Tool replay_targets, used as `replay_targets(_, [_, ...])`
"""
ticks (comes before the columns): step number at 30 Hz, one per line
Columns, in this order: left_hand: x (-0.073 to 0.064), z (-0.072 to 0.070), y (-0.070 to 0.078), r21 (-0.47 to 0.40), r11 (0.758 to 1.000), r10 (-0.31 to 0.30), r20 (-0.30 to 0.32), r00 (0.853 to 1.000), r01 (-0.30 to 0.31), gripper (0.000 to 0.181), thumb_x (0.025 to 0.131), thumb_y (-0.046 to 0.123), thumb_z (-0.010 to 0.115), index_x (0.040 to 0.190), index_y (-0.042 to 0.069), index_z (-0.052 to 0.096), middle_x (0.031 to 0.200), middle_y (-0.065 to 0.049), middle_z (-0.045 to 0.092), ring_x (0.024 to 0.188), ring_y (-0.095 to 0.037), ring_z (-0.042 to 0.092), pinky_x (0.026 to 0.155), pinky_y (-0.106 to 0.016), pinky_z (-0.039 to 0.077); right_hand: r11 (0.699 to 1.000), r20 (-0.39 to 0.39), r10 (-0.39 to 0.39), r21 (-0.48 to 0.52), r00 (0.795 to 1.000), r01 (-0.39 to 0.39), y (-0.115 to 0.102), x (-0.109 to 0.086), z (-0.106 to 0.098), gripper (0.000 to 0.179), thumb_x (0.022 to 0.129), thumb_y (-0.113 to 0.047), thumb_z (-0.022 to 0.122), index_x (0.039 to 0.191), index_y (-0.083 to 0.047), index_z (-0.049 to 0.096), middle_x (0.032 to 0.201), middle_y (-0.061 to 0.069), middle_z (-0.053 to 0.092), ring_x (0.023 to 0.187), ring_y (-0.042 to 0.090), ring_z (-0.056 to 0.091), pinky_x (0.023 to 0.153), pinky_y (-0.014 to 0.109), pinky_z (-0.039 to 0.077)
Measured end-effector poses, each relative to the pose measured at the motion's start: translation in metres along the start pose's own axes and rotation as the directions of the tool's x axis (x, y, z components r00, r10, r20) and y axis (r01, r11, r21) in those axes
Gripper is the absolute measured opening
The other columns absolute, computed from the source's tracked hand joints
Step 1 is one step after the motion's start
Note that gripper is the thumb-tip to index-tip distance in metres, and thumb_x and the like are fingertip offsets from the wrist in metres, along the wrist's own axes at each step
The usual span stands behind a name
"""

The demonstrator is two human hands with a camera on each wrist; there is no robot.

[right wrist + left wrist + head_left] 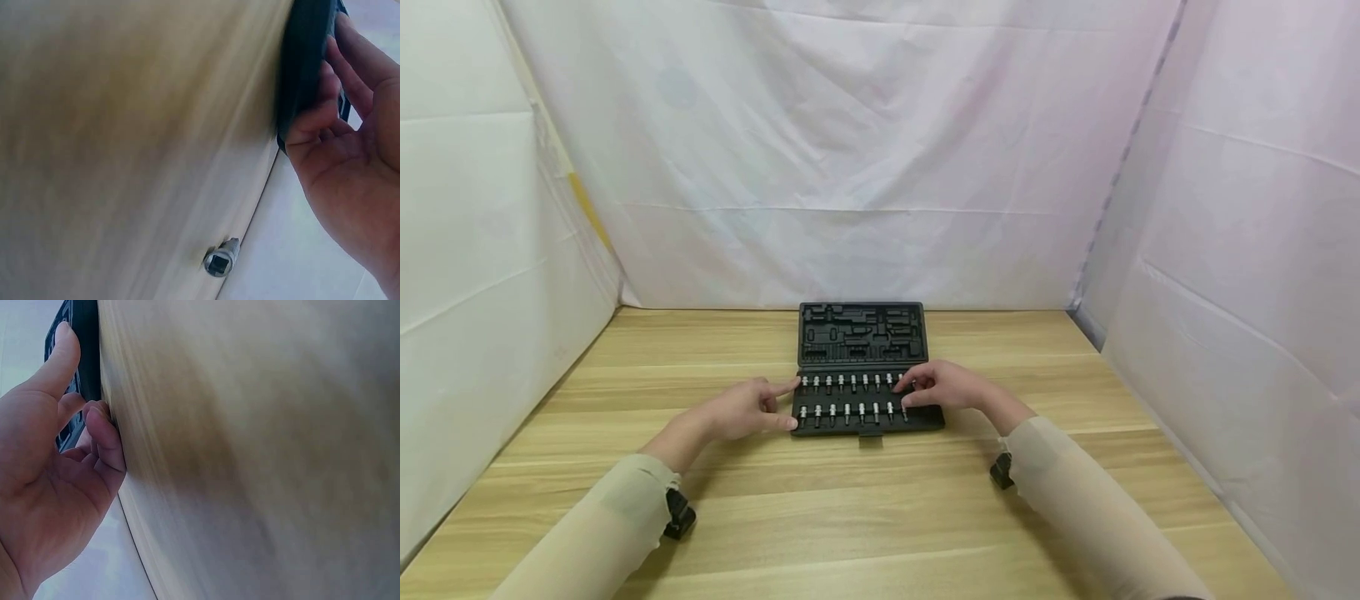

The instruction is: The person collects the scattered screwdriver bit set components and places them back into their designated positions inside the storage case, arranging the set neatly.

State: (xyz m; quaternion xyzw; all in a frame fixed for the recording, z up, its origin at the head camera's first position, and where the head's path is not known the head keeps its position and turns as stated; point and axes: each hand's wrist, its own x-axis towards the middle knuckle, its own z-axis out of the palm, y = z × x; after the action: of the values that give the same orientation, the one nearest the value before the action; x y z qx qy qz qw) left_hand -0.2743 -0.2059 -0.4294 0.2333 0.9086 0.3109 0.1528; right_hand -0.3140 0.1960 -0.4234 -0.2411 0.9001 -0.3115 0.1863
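Observation:
A black plastic case (868, 398) lies unfolded on the table, with two rows of silver bit sockets (862, 412) in its near half. My left hand (741, 410) touches the case's left edge, index finger at the back row and thumb at the front corner. Its other fingers are bent inward. Over the right end of the case is my right hand (951, 387); its thumb touches or nearly touches the last front-row socket (905, 412), and its index fingertip lies at the back row. The right wrist view shows a gap between thumb and index finger.
Beyond the sockets, the moulded lid (863, 333) lies folded back near the white curtain (850, 167). A single loose bit socket (219, 264) sits on the wooden table (820, 508), seen in the right wrist view. White sheets hang along the left and right sides.

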Motion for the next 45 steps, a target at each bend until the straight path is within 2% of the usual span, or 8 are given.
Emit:
replay_targets(5, [0.000,0.001,0.000,-0.009,1.000,0.001,0.000,1.000,-0.001,0.086,0.099,0.040,0.083,0.169,0.011,0.042,0.097,-0.008,0.056,0.081,-0.019,0.048,0.068,-0.029,0.044,1.000,-0.057,-0.008,0.000,0.998,0.008,0.008,-0.012,-0.015,0.030,0.108,-0.038,0.071,0.133,-0.023,0.078,0.118,0.001,0.077,0.100,0.017,0.068,0.089,0.039,0.057])
replay_targets(9, [0.000,0.001,-0.001,-0.013,1.000,0.002,-0.001,1.000,-0.002,0.086,0.098,0.040,0.083,0.169,0.011,0.042,0.097,-0.008,0.056,0.082,-0.019,0.048,0.068,-0.029,0.044,0.999,-0.122,-0.008,-0.043,0.992,0.002,0.024,-0.023,-0.029,0.029,0.110,-0.037,0.068,0.133,-0.024,0.079,0.127,0.001,0.076,0.106,0.018,0.068,0.089,0.040,0.056])
replay_targets(13, [0.001,0.001,-0.001,-0.020,1.000,0.004,-0.001,1.000,-0.004,0.086,0.098,0.039,0.083,0.168,0.011,0.043,0.097,-0.008,0.056,0.083,-0.019,0.048,0.069,-0.029,0.044,0.999,-0.151,0.015,-0.042,0.988,-0.021,0.042,-0.035,-0.040,0.027,0.109,-0.034,0.069,0.131,-0.021,0.080,0.125,0.000,0.077,0.102,0.018,0.066,0.086,0.038,0.055])
replay_targets(19, [0.002,0.001,-0.002,-0.013,1.000,0.007,-0.001,1.000,-0.007,0.085,0.098,0.039,0.083,0.168,0.011,0.044,0.095,-0.008,0.056,0.083,-0.020,0.047,0.069,-0.030,0.043,0.998,-0.144,0.047,-0.035,0.988,-0.053,0.061,-0.055,-0.050,0.022,0.107,-0.025,0.072,0.125,-0.019,0.082,0.124,0.004,0.078,0.099,0.019,0.066,0.085,0.037,0.054])
replay_targets(25, [0.002,0.000,-0.001,-0.018,1.000,0.007,0.000,1.000,-0.007,0.085,0.098,0.038,0.083,0.168,0.010,0.043,0.096,-0.008,0.055,0.082,-0.020,0.047,0.068,-0.029,0.043,0.995,-0.098,0.034,-0.088,0.995,-0.042,0.074,-0.073,-0.056,0.019,0.103,-0.014,0.075,0.118,-0.020,0.085,0.124,0.003,0.079,0.108,0.019,0.068,0.096,0.042,0.054])
replay_targets(33, [0.000,0.001,0.000,-0.020,1.000,0.002,0.000,1.000,-0.002,0.086,0.098,0.039,0.083,0.168,0.011,0.043,0.098,-0.008,0.056,0.083,-0.019,0.048,0.070,-0.030,0.045,0.992,-0.041,0.066,-0.102,0.997,-0.070,0.078,-0.085,-0.054,0.018,0.099,-0.016,0.080,0.114,-0.025,0.086,0.130,0.002,0.078,0.112,0.017,0.066,0.098,0.041,0.054])
replay_targets(37, [0.000,0.001,0.001,-0.025,1.000,-0.005,0.001,1.000,0.005,0.087,0.098,0.041,0.083,0.169,0.013,0.042,0.099,-0.009,0.057,0.084,-0.020,0.049,0.070,-0.030,0.046,0.991,-0.036,0.087,-0.098,0.996,-0.090,0.078,-0.086,-0.051,0.015,0.099,-0.019,0.082,0.112,-0.025,0.087,0.124,0.002,0.076,0.111,0.017,0.065,0.097,0.040,0.052])
replay_targets(45, [-0.001,0.001,0.000,-0.034,0.999,-0.008,0.001,1.000,0.008,0.086,0.098,0.040,0.083,0.169,0.014,0.042,0.099,-0.009,0.056,0.084,-0.020,0.048,0.070,-0.030,0.046,0.991,-0.038,0.061,-0.114,0.997,-0.065,0.074,-0.087,-0.049,0.011,0.096,-0.019,0.086,0.106,-0.024,0.087,0.116,0.000,0.075,0.105,0.016,0.064,0.095,0.039,0.052])
